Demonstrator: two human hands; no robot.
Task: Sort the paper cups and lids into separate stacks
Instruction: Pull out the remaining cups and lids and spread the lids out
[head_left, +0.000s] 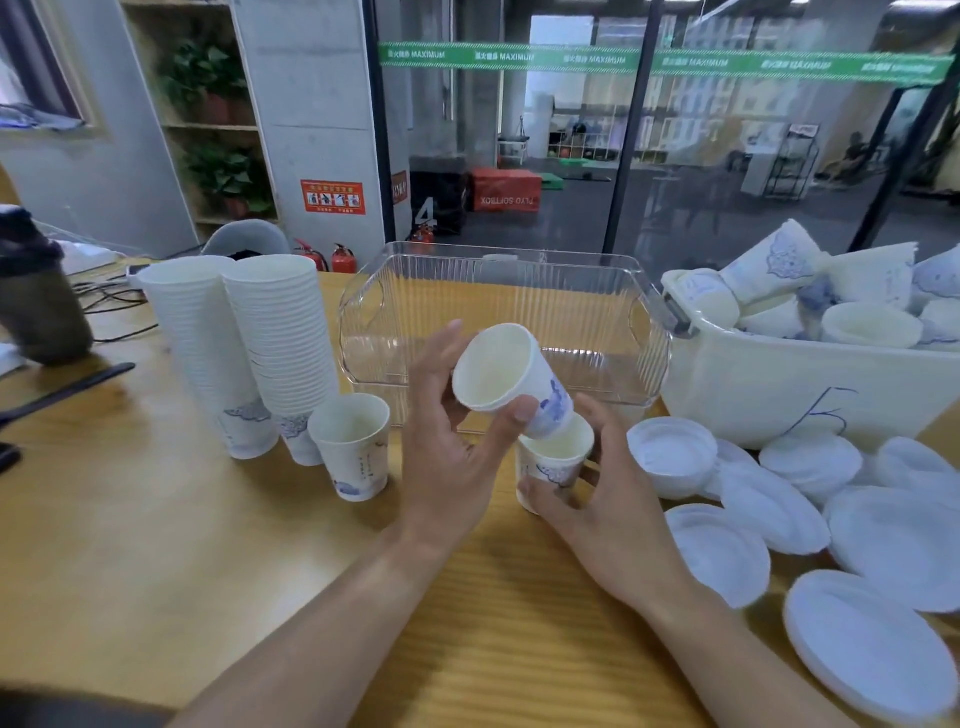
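My left hand (452, 441) grips a white paper cup (506, 376) with a blue print, tilted with its mouth toward me. Its base sits in the mouth of a second cup (553, 462), which my right hand (597, 499) holds upright on the wooden table. Two tall stacks of cups (244, 343) stand at the left, with a single cup (353, 447) in front of them. White lids (779, 499) lie scattered at the right, one of them (672, 454) tipped up near my right hand.
A clear plastic bin (498, 312) stands behind my hands. A cream tub (779, 395) at the right is heaped with loose cups. A dark bottle (36, 291), cables and a black strip lie at the far left. A glass wall is behind the table.
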